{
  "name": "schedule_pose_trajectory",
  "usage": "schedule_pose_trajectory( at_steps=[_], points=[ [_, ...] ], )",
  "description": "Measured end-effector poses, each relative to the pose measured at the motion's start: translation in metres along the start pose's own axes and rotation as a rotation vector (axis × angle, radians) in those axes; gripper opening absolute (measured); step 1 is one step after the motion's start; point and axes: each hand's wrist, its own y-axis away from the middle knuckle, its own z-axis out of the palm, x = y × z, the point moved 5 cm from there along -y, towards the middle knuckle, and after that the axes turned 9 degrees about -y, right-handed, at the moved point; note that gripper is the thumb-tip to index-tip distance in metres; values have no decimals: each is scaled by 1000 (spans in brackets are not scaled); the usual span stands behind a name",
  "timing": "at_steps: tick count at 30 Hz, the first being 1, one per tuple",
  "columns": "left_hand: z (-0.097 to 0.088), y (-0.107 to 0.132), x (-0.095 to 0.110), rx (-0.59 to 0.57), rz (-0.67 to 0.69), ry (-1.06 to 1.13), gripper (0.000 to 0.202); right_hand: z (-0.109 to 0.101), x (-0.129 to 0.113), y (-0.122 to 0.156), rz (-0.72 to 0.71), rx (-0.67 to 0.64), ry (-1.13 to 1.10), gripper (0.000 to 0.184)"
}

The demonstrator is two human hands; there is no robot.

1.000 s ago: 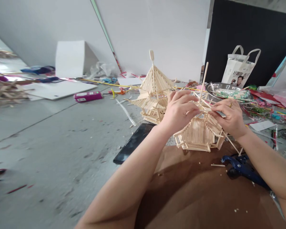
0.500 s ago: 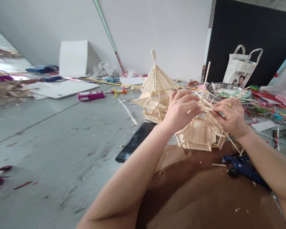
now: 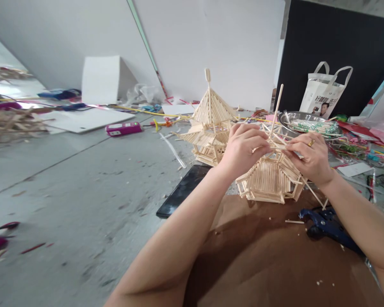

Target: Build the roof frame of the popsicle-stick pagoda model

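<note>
A thin stick point(image 3: 278, 148) is held level right over the top of the near model point(image 3: 267, 181), and each end is gripped! On one side it is pinched between thumb and fingers by the left hand point(image 3: 247, 145); on the other it is taken in a matching pinch by the right hand point(image 3: 309, 155), where a ring point(image 3: 311, 143) is worn. Whether the model is touched by the stick cannot be told from here. The near model itself, built of pale sticks, is set at the far edge of a brown sheet point(image 3: 275, 256), and from its top a tall stick point(image 3: 277, 104) is pointed upward, slightly tilted.

Just behind the left hand, the far model point(image 3: 214, 108) is seen, crowned with a peaked roof. The phone point(image 3: 182, 192) is laid flat on the floor point(image 3: 83, 192), partly covered from view by the left forearm. Over on the right, a blue tool point(image 3: 328, 228) is placed on the sheet, with a short stick point(image 3: 294, 221) dropped just beside it. Farther back, a metal bowl point(image 3: 302, 114) is filled with packets point(image 3: 313, 125), and behind that a bag point(image 3: 323, 96) is stood before a black panel point(image 3: 339, 34).
</note>
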Motion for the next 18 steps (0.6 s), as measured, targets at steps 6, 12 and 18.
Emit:
schedule_pose_trajectory(
  at_steps=[6,12,18],
  points=[
    [2,2,-1,11,2,4,15,-1,-2,-1,-37,32,-13,5],
    [-9,-2,3,70,-23,23,12,-6,-5,-1,6,61,-50,5],
    [-50,-8,43,118,-148,369,16,-36,-35,-5,274,168,-413,5]
  ],
)
